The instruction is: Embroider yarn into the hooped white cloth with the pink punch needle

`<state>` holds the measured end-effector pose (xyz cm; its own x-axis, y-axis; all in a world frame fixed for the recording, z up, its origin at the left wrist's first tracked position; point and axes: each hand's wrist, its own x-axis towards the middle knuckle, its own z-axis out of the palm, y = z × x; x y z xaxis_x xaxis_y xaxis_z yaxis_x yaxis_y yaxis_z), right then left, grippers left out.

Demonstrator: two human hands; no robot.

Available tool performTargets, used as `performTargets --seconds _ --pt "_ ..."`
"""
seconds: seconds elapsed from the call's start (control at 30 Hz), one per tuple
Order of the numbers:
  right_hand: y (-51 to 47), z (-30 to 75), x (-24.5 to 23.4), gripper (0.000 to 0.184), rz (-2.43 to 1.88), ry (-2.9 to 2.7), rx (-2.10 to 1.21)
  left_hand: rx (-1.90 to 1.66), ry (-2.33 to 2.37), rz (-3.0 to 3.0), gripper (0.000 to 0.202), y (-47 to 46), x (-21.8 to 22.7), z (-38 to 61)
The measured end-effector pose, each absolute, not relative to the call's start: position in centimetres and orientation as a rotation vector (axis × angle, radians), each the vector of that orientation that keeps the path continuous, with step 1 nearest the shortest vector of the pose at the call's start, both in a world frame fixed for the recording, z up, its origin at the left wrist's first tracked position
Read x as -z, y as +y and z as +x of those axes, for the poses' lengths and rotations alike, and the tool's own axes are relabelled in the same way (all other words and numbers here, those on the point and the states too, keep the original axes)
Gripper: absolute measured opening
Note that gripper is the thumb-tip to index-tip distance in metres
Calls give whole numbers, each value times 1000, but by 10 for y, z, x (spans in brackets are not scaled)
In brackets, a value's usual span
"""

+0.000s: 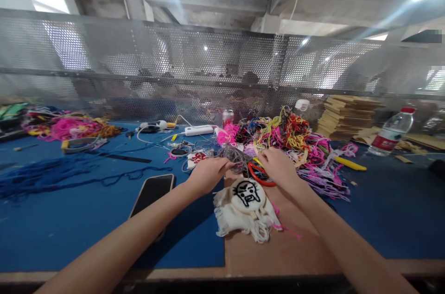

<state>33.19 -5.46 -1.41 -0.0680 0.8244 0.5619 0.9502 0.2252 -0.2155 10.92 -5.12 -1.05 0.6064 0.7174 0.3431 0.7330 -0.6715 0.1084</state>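
My left hand [208, 174] is closed, with thumb and fingers pinched on a clump of grey yarn [233, 154]. My right hand [278, 165] reaches into the same tangle from the other side, its fingers bent and closed on yarn, the tips partly hidden. Between and below the hands lies an embroidery hoop [247, 195] holding white cloth with a black stitched face; the cloth's frayed edges spread around it. Red-handled scissors [259, 174] lie just behind the hoop, partly under my right hand. A white patch with red stitching [196, 159] is beside my left hand.
A big heap of coloured yarn [295, 134] fills the back centre. A phone [153, 194] lies left, near my left forearm. A water bottle [392, 131] and stacked cardboard [344, 115] stand right. Behind are a can [228, 117], a power strip [199, 131] and a perforated metal screen [208, 67].
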Motion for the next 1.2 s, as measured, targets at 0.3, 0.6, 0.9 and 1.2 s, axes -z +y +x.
performTargets --seconds 0.3,0.6,0.9,1.2 --pt "-76 306 17 31 -1060 -2170 -157 729 -1315 -2823 41 -49 13 109" --pt "-69 286 30 28 -903 -1488 -1083 763 -1189 -2840 36 -54 9 108" --pt "-72 286 25 24 -835 -1446 -1123 698 -1163 -2808 34 -56 7 109" --pt "-71 285 27 23 -809 -1429 -1126 721 -1177 -2827 37 -56 10 109"
